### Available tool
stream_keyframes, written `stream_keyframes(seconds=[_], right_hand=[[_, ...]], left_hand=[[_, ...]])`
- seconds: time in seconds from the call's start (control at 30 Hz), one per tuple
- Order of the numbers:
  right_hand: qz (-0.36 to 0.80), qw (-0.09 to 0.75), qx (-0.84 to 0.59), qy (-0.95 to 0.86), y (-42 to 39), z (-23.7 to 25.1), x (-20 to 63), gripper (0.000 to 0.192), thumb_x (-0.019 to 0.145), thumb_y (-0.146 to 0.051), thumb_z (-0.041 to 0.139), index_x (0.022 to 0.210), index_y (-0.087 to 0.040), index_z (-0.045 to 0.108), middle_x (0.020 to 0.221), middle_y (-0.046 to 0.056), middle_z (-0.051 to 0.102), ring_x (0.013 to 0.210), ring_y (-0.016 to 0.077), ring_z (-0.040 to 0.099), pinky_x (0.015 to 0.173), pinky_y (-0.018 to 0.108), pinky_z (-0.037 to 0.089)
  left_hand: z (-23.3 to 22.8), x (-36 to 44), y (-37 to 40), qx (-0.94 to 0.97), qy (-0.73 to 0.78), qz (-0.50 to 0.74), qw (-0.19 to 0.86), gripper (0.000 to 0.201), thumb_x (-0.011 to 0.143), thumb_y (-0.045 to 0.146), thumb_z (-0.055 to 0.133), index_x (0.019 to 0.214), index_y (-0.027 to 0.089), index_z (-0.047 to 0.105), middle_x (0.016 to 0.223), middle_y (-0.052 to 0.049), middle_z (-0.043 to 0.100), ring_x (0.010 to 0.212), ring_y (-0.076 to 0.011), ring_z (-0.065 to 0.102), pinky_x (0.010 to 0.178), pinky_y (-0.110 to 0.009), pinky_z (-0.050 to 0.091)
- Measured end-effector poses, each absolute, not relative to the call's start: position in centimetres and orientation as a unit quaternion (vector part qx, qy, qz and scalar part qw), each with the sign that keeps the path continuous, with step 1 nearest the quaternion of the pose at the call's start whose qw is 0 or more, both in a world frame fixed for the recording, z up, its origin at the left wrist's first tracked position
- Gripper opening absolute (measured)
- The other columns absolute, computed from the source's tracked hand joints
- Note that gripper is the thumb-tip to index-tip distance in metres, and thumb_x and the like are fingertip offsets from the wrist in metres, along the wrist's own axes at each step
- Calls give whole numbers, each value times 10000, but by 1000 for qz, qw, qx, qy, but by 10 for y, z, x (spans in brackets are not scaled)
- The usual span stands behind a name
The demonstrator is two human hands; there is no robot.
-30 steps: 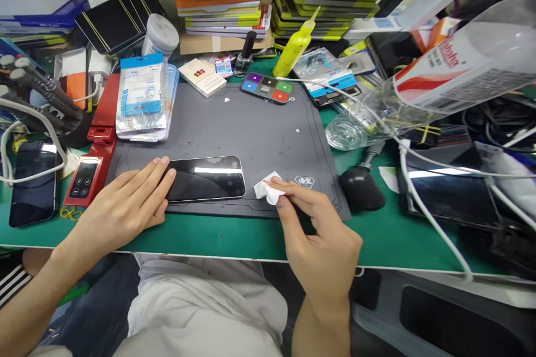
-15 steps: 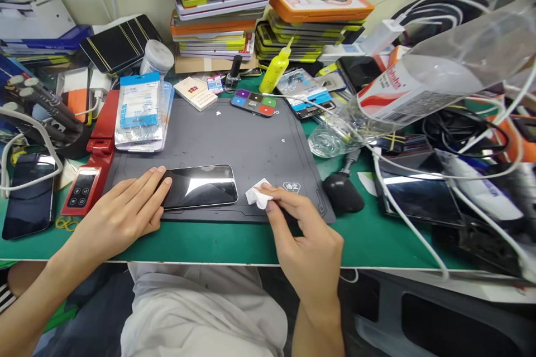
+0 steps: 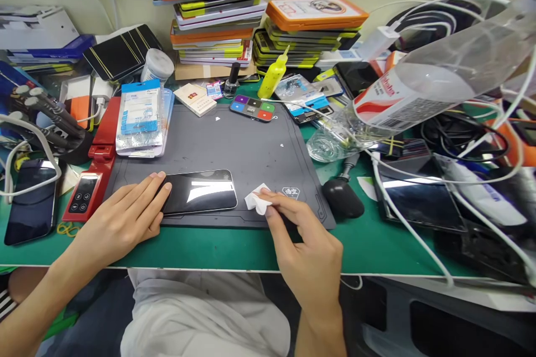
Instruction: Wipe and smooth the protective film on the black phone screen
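Observation:
A black phone [image 3: 201, 191] lies flat, screen up, on the near part of a grey work mat [image 3: 247, 145]. My left hand [image 3: 125, 217] rests on the mat with its fingers pressed against the phone's left end, holding it still. My right hand [image 3: 307, 245] pinches a small crumpled white wipe [image 3: 257, 201] between thumb and fingers, just right of the phone and touching the mat.
A red tool [image 3: 95, 167] and packets of screen film [image 3: 140, 117] lie left of the mat. Another phone [image 3: 29, 201] is at far left. Stacked orange cases [image 3: 218, 5], a yellow bottle [image 3: 272, 75], a clear plastic bottle [image 3: 419, 83], white cables [image 3: 410, 217] and a black mouse-like object [image 3: 339, 196] crowd the back and right.
The view has tilted and shifted slightly. Both hands keep their places: left on the phone's end, right pinching the wipe beside the phone.

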State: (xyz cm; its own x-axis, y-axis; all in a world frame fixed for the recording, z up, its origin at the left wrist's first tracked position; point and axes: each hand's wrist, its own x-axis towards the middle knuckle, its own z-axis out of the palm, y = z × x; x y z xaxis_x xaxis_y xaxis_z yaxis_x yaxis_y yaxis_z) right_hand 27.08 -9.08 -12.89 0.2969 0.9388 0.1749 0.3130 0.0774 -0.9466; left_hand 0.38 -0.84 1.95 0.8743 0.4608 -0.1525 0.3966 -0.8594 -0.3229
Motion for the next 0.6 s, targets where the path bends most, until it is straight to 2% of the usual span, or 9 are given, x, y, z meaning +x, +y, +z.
stream_keyframes(seconds=[0.5, 0.6], right_hand=[[279, 530, -606, -524, -89, -127, 271, 210, 1027, -116, 645, 1179, -243, 712, 1207, -7, 776, 1164, 159, 742, 1104, 310, 576], [285, 533, -606, -517, -89, -127, 271, 202, 1034, -126, 636, 1179, -248, 708, 1209, -14, 775, 1157, 145, 743, 1093, 287, 574]], left_hand=[[23, 3, -5, -959, -252, 85, 98, 452, 991, 34, 593, 1439, -19, 570, 1473, -240, 626, 1275, -342, 691, 1002, -474, 594], [24, 4, -4, -957, -268, 68, 85, 450, 997, 40, 590, 1445, 5, 560, 1457, -221, 645, 1262, -331, 694, 1006, -463, 590]])
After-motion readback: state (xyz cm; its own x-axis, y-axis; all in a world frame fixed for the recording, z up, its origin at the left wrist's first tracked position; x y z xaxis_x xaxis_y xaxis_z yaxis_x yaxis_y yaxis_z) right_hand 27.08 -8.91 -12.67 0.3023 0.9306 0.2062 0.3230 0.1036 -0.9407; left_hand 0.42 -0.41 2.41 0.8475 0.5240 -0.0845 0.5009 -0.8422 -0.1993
